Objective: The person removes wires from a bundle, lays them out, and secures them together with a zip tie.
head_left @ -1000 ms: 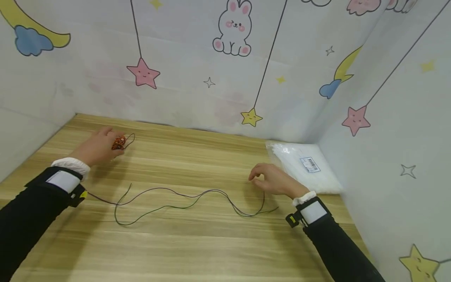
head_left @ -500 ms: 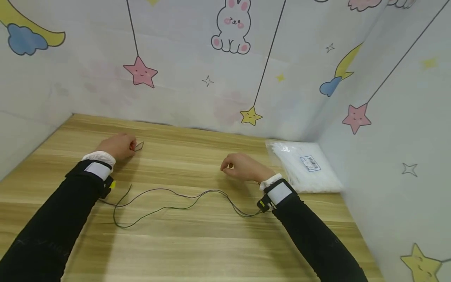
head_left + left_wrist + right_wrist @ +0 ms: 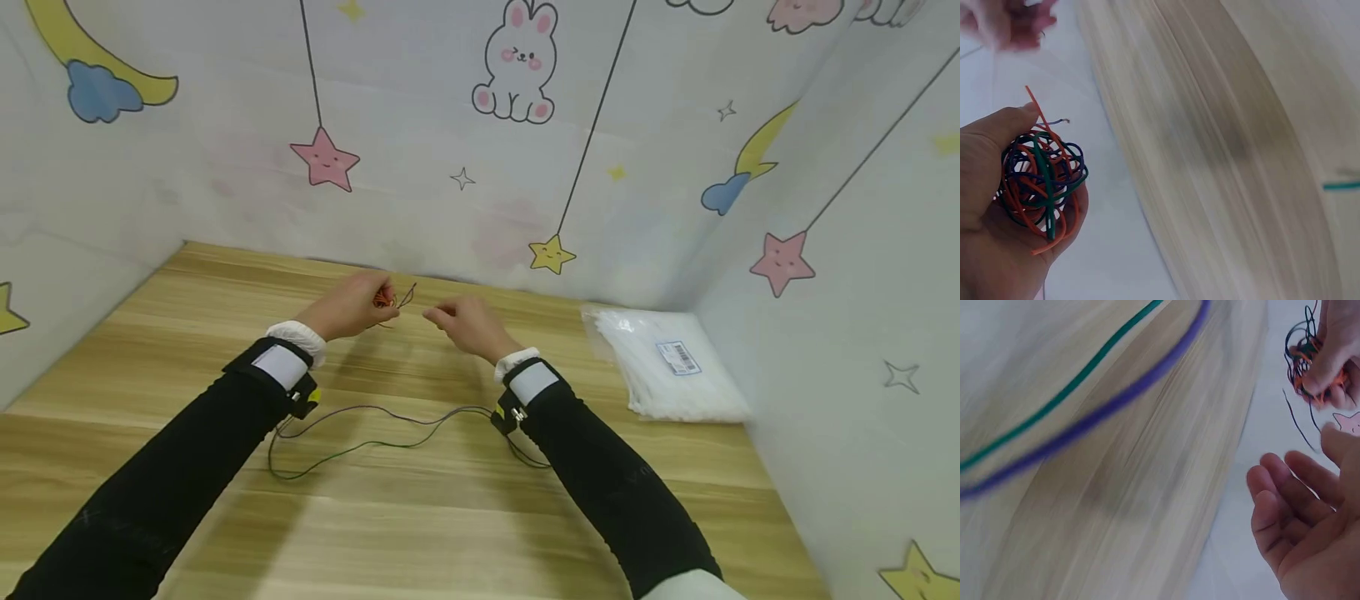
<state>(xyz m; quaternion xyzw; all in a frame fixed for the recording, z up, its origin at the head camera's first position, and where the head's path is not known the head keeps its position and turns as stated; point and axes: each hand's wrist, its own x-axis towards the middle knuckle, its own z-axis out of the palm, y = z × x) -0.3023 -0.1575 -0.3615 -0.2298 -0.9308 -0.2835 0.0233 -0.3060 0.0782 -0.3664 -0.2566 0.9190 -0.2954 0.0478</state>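
Note:
My left hand (image 3: 347, 307) holds a tangled ball of thin wires (image 3: 1046, 178) above the far part of the table. The ball mixes orange, green and purple strands; a few loose ends stick out. Just to its right is my right hand (image 3: 472, 327), apart from the ball, its fingers loosely bent with nothing in them in the right wrist view. On the tabletop below the forearms lie a green wire (image 3: 375, 443) and a purple wire (image 3: 382, 409), both in long wavy curves. My wrists hide parts of these two wires.
A clear plastic bag of white strips (image 3: 645, 367) with a barcode label lies at the right back of the wooden table (image 3: 420, 533). Walls printed with stars and a rabbit (image 3: 520, 71) close off the back and sides.
The left hand has carried the wire ball rightward from the far left. The right hand has moved left and away from me, closer to the ball. Both wires on the table stay put.

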